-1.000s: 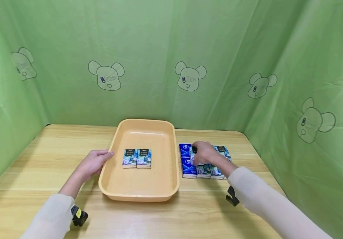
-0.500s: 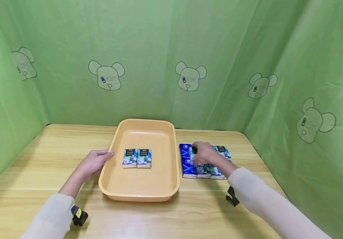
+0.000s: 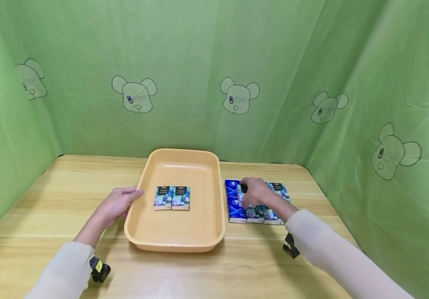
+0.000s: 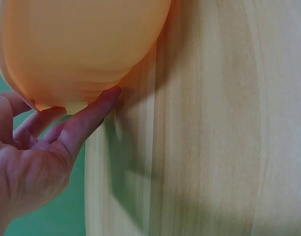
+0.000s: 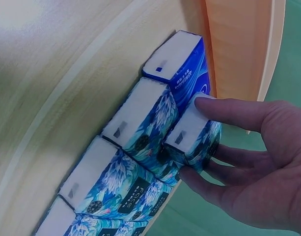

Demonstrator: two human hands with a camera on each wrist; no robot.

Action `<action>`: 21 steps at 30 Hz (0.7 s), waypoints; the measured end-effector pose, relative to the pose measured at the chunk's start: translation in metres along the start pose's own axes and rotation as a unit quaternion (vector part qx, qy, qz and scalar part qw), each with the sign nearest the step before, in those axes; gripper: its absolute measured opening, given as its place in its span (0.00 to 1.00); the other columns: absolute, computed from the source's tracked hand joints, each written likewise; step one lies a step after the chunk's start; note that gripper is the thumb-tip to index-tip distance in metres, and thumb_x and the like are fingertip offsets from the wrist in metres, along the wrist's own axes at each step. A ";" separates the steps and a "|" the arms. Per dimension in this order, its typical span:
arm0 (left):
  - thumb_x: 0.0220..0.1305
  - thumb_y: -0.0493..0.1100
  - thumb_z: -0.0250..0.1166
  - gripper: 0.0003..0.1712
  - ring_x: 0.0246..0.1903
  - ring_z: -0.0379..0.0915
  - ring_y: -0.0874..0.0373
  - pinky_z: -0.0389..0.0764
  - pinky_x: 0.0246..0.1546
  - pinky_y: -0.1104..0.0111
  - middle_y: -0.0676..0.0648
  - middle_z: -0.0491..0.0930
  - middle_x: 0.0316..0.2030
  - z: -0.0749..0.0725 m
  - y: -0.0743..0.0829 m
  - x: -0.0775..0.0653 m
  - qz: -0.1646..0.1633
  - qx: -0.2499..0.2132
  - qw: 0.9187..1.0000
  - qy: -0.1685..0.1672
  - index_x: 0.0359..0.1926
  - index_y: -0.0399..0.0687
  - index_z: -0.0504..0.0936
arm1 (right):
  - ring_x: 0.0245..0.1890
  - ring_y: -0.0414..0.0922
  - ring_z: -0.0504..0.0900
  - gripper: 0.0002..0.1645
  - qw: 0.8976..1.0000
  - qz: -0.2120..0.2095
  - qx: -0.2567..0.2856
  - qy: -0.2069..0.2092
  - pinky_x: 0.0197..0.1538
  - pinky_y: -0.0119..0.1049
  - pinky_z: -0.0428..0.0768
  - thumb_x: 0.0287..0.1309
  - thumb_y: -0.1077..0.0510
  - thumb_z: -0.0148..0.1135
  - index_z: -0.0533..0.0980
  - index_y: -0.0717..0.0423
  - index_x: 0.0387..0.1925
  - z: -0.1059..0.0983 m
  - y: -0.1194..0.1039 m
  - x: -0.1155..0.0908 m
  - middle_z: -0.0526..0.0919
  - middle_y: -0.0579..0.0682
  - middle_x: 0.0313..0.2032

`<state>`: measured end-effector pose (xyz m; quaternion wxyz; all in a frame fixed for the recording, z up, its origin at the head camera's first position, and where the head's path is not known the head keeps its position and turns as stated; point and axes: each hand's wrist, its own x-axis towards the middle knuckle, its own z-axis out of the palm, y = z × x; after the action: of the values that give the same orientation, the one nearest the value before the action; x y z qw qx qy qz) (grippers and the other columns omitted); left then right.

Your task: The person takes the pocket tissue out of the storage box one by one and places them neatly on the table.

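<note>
My left hand [image 3: 119,202] grips the left rim of a pale orange plastic tray [image 3: 173,230], thumb over the edge and fingers against the outer wall. Two floral tissue packs [image 3: 172,198] lie side by side inside it. Right of the tray, my right hand [image 3: 258,192] pinches another floral tissue pack [image 5: 188,135] between thumb and fingers. In the right wrist view that pack sits a little above the packs around it. Dark blue tissue packs [image 3: 236,209] stand left of the hand, and more floral tissue packs [image 5: 125,184] lie in rows around it, partly hidden by the hand.
The wooden table [image 3: 184,274] carries everything. A green curtain [image 3: 184,50] with bear-head drawings hangs behind it and along both sides. Black wrist cameras [image 3: 100,270] sit on both sleeves.
</note>
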<state>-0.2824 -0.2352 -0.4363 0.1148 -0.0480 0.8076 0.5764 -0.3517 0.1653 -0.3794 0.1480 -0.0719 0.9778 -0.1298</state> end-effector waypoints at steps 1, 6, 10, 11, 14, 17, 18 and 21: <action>0.77 0.53 0.55 0.36 0.22 0.75 0.63 0.77 0.20 0.71 0.35 0.86 0.46 0.000 0.000 0.000 0.001 -0.001 1.000 0.000 0.75 0.36 0.62 | 0.66 0.64 0.69 0.55 1.000 0.001 0.001 0.000 0.60 0.55 0.82 0.40 0.66 0.79 0.66 0.60 0.73 0.000 0.000 0.000 0.70 0.66 0.69; 0.77 0.53 0.55 0.36 0.22 0.75 0.62 0.76 0.19 0.71 0.34 0.86 0.47 0.000 0.000 0.000 0.002 0.000 1.000 0.003 0.75 0.35 0.62 | 0.68 0.66 0.67 0.55 1.000 0.000 0.000 -0.005 0.63 0.57 0.79 0.42 0.65 0.79 0.65 0.61 0.73 0.000 -0.001 0.000 0.69 0.65 0.70; 0.77 0.53 0.55 0.36 0.19 0.71 0.64 0.74 0.18 0.71 0.34 0.86 0.46 -0.001 0.000 0.000 0.001 0.001 1.000 0.003 0.75 0.35 0.62 | 0.69 0.65 0.67 0.54 1.000 0.004 -0.002 -0.009 0.65 0.58 0.78 0.42 0.65 0.79 0.65 0.60 0.73 0.000 -0.002 0.001 0.69 0.65 0.70; 0.77 0.53 0.55 0.36 0.19 0.71 0.64 0.74 0.18 0.71 0.35 0.86 0.46 -0.001 0.000 0.000 0.001 0.001 1.000 0.003 0.75 0.35 0.62 | 0.69 0.65 0.67 0.54 1.000 0.005 -0.004 -0.009 0.65 0.58 0.78 0.42 0.65 0.79 0.65 0.60 0.73 0.000 -0.002 0.001 0.69 0.65 0.70; 0.77 0.53 0.55 0.36 0.19 0.71 0.64 0.74 0.18 0.72 0.35 0.86 0.46 -0.001 0.001 0.000 0.000 -0.002 1.000 0.002 0.75 0.35 0.62 | 0.68 0.65 0.68 0.55 1.000 0.007 -0.004 -0.009 0.64 0.57 0.79 0.42 0.65 0.79 0.65 0.60 0.73 0.000 -0.002 0.002 0.69 0.65 0.70; 0.77 0.53 0.55 0.36 0.18 0.69 0.64 0.73 0.17 0.72 0.35 0.86 0.44 -0.001 0.001 0.000 0.001 -0.002 1.000 0.002 0.75 0.35 0.62 | 0.68 0.65 0.67 0.55 1.000 0.010 -0.004 -0.011 0.63 0.57 0.79 0.42 0.65 0.79 0.65 0.59 0.73 0.000 -0.002 0.002 0.69 0.65 0.70; 0.77 0.52 0.55 0.36 0.18 0.69 0.64 0.73 0.17 0.72 0.35 0.86 0.44 -0.001 0.001 0.001 0.001 -0.003 1.000 0.002 0.75 0.35 0.62 | 0.69 0.65 0.67 0.55 1.000 0.012 -0.004 -0.012 0.63 0.57 0.79 0.42 0.65 0.79 0.65 0.59 0.73 -0.001 -0.003 0.002 0.69 0.65 0.70; 0.77 0.52 0.55 0.36 0.22 0.74 0.63 0.77 0.20 0.71 0.34 0.86 0.46 0.000 0.000 0.001 0.002 -0.008 1.000 0.001 0.75 0.35 0.62 | 0.70 0.65 0.64 0.56 1.000 0.016 -0.006 -0.017 0.65 0.59 0.77 0.42 0.65 0.79 0.64 0.59 0.74 -0.001 -0.004 0.001 0.68 0.65 0.70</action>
<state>-0.2833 -0.2354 -0.4368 0.1127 -0.0481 0.8034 0.5827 -0.3529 0.1618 -0.3776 0.1666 -0.0591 0.9769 -0.1201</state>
